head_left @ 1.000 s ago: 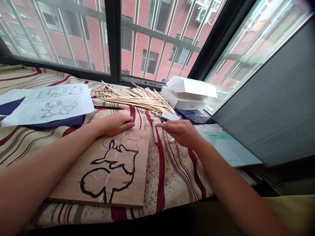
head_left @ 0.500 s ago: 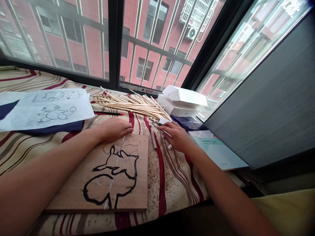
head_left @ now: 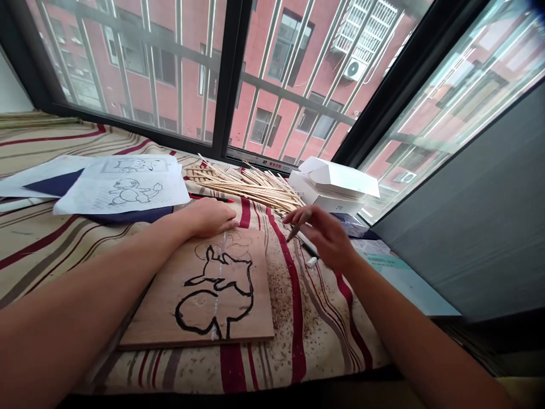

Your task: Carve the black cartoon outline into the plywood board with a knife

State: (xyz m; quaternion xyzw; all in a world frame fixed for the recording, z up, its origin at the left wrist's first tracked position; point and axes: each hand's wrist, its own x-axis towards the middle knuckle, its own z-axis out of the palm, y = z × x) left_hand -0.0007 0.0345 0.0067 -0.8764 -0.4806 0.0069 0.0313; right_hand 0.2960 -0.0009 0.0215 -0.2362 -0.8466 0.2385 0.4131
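A wooden board (head_left: 157, 318) lies on the striped cloth, with a thick black outline drawing and fainter pencil lines at its far end. A pale strip runs down through the drawing. My left hand (head_left: 213, 217) rests at the board's far edge, its fingers curled together against it. To the right of the board, my right hand (head_left: 330, 238) is closed on a grey-brown pointed stick (head_left: 299, 225), which looks like a blending stump. Its tip points down toward the cloth. Just below that hand lie a slim white-and-dark pen-like tool (head_left: 308, 244) and a small white piece (head_left: 312, 262).
Thin wooden sticks (head_left: 251, 187) are heaped by the window, beside a white box (head_left: 327, 184). Paper with printed drawings (head_left: 131, 184) lies at left, near a red-and-black pencil (head_left: 213, 197). A pale booklet (head_left: 409, 284) is at right. Crumbs dot the cloth (head_left: 281, 307).
My right hand has picked up the pointed stick that lay on the cloth. The slim white tool it touched now lies on the cloth. My left hand stays at the board; the view has shifted left.
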